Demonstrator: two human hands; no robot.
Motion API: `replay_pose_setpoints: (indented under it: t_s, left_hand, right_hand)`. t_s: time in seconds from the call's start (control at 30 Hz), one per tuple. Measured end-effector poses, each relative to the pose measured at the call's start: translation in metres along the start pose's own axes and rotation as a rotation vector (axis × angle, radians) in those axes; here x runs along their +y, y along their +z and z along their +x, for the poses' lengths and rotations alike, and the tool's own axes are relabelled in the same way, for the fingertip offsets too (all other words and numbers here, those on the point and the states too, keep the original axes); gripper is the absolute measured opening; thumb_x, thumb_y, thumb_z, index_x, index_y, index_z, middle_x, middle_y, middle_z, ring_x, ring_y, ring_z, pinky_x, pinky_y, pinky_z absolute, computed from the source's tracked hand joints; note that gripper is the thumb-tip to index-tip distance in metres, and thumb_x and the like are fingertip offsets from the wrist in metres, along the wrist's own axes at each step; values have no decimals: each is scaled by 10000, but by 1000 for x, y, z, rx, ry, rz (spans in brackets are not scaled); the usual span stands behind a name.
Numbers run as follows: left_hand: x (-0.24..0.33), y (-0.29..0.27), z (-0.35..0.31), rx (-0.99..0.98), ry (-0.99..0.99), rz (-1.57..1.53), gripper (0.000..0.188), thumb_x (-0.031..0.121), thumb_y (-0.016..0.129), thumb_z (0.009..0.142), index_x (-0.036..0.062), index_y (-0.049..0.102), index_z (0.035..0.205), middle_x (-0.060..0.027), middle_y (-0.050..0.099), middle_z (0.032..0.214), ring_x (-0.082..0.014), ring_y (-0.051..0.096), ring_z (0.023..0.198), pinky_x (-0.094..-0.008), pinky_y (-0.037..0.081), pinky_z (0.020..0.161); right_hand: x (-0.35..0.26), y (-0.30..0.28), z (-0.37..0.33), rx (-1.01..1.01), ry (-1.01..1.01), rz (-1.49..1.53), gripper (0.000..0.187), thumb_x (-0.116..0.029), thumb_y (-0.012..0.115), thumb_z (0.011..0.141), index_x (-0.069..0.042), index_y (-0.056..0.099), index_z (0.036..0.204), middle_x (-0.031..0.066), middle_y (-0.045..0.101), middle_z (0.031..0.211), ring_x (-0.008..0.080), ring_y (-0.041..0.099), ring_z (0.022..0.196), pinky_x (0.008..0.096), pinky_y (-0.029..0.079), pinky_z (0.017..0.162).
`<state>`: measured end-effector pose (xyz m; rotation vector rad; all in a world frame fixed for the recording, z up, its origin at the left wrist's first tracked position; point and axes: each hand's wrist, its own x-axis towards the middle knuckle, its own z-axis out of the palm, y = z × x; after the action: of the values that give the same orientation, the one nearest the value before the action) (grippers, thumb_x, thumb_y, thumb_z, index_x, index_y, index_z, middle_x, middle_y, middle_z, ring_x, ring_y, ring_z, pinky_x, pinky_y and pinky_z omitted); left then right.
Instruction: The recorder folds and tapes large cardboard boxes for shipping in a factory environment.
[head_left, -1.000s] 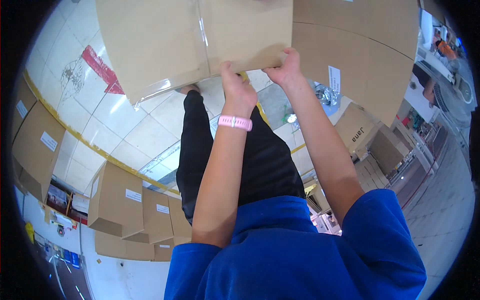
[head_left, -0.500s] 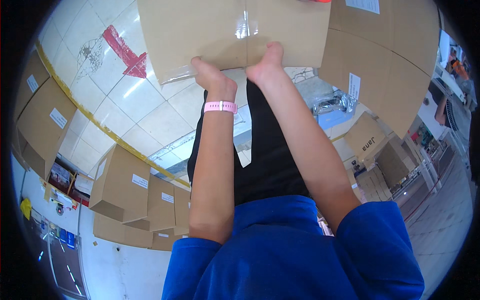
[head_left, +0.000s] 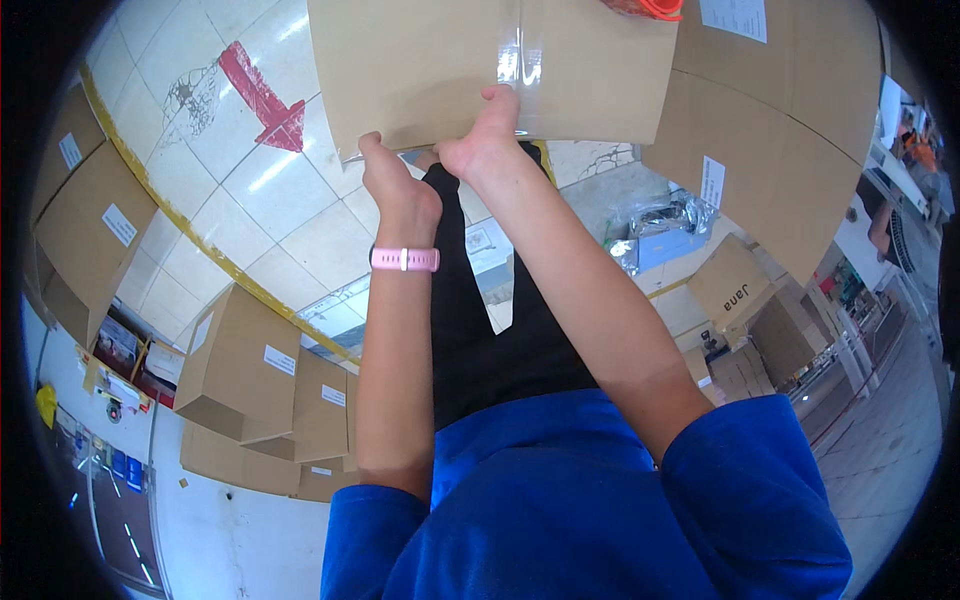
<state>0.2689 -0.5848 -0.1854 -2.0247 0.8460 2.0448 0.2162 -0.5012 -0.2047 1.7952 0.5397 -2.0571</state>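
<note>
A large brown cardboard box [head_left: 420, 75] with clear tape down its middle stands at the top centre. My left hand [head_left: 400, 192], with a pink watch strap [head_left: 405, 259] on the wrist, grips its near edge close to the left corner. To the right of it, my right hand [head_left: 484, 138] holds the same edge near the tape, its thumb lying on top. The other fingers of both hands are mostly hidden beneath the box. An orange-red item [head_left: 650, 8], partly cut off, rests on the box's far right part.
Stacked cardboard boxes [head_left: 755, 120] rise close on the right. More boxes [head_left: 240, 365] stand along the left. The tiled floor [head_left: 290, 205] bears a red arrow [head_left: 262, 100] and a yellow line [head_left: 190, 240]. A blue box with plastic wrap [head_left: 675, 235] sits right of my legs.
Both hands have shifted left along the box's near edge. The box sits slightly farther right in view, and more of the orange-red item shows.
</note>
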Motion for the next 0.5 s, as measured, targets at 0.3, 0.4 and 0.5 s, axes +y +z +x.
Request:
replay_pose_setpoints:
  t_s: [0.3, 0.4, 0.5]
  left_hand:
    - [-2, -129, 64, 180, 78, 642, 739, 420, 726, 974, 108, 467, 1592, -147, 517, 1598, -319, 525, 1391, -605, 428, 1113]
    - [26, -152, 69, 180, 903, 1327, 891, 214, 820, 920, 20, 357, 1656, -314, 491, 1590, -460, 488, 1473, -509, 397, 1232]
    - [46, -119, 87, -118, 876, 1480, 862, 178, 797, 956, 48, 336, 1673, -318, 471, 1636, -449, 464, 1531, -501, 401, 1233]
  right_hand:
    - [-101, -160, 3, -175, 236, -923, 523, -362, 453, 1116, -8, 580, 1480, 208, 680, 1417, 359, 754, 1148, 472, 618, 1011]
    - [-148, -208, -12, 186, -185, -1159, 369, -260, 668, 1033, -19, 657, 1313, 141, 775, 1188, 302, 777, 1049, 397, 631, 863]
    - [-220, -256, 3, 493, -773, -1450, 494, -202, 777, 915, 20, 604, 1320, 182, 769, 1117, 357, 748, 983, 449, 607, 905]
